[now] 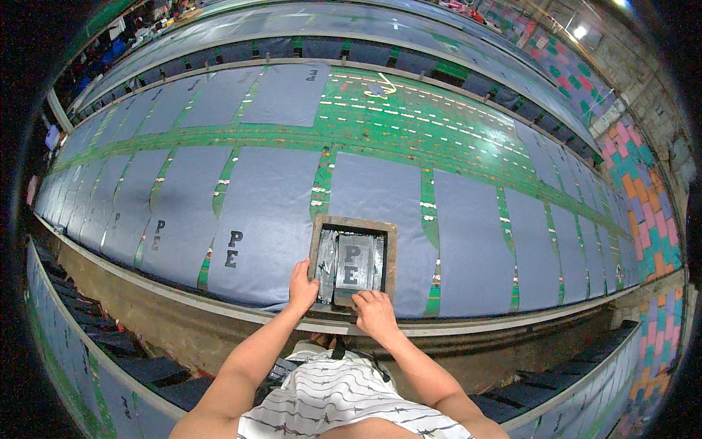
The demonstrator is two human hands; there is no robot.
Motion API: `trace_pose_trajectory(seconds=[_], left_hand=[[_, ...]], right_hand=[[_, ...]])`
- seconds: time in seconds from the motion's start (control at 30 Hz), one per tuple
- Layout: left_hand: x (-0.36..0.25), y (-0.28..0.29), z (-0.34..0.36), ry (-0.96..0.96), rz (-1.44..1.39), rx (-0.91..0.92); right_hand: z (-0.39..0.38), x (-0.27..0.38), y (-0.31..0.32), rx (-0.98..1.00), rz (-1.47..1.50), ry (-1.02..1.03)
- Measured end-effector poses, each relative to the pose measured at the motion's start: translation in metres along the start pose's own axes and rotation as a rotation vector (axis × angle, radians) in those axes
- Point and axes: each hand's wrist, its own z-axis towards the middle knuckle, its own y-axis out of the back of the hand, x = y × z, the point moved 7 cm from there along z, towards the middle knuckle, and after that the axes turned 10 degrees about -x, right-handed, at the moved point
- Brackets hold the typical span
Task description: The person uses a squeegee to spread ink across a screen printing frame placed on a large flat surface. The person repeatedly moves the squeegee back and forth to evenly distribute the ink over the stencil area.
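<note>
A small wooden screen-printing frame (391, 252) lies on a blue-grey cut fabric panel (373, 183) near the front edge of the long table. Dark block letters show on the mesh inside it, beside strips of shiny tape. My left hand (303, 287) grips the frame's left side near its front corner, thumb inward. Inside the frame's front end, my right hand (375, 313) has its fingers curled over a short flat strip that looks like a squeegee (345, 296); the hand hides most of it. Left of the frame, a panel (263, 212) bears the same dark printed letters (233, 249).
Rows of similar panels (475, 241) cover the green table (409, 110), with narrow green gaps between them. A raised rail (468, 331) runs along the front edge by my body. More long tables stand beyond and behind me. A painted brick wall (643, 197) is at right.
</note>
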Motion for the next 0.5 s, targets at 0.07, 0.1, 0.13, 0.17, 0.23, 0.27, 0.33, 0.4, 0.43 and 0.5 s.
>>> trace_pose_trajectory(seconds=[0.07,0.1,0.13,0.17,0.23,0.27,0.33,0.4,0.43,0.5], left_hand=[[-0.001,-0.001,0.000,-0.008,-0.006,0.002],[-0.002,-0.002,0.000,-0.014,-0.013,0.005],[-0.003,-0.003,0.000,-0.021,-0.019,0.008],[-0.001,-0.002,0.000,-0.019,-0.017,0.006],[0.001,-0.002,0.000,-0.015,-0.013,0.003],[0.003,-0.002,0.000,-0.019,-0.008,0.004],[0.006,-0.001,0.001,-0.024,0.004,0.006],[0.004,-0.003,0.000,-0.030,-0.022,-0.010],[0.003,-0.003,0.000,-0.032,-0.035,-0.020],[-0.004,-0.001,0.001,-0.023,-0.020,-0.003]], right_hand=[[0.007,-0.006,-0.004,-0.022,0.002,-0.017],[0.010,-0.011,-0.008,-0.017,-0.002,-0.020],[0.011,-0.015,-0.011,-0.012,-0.007,-0.024],[0.014,-0.015,-0.009,-0.002,0.013,-0.043],[0.017,-0.015,-0.002,0.017,0.053,-0.080],[0.016,-0.012,0.002,0.033,0.061,-0.079],[0.012,-0.007,0.008,0.065,0.079,-0.077],[-0.002,-0.009,0.001,0.074,0.057,-0.064],[-0.010,-0.010,-0.004,0.079,0.047,-0.056],[-0.021,-0.005,-0.005,-0.010,0.034,0.022]])
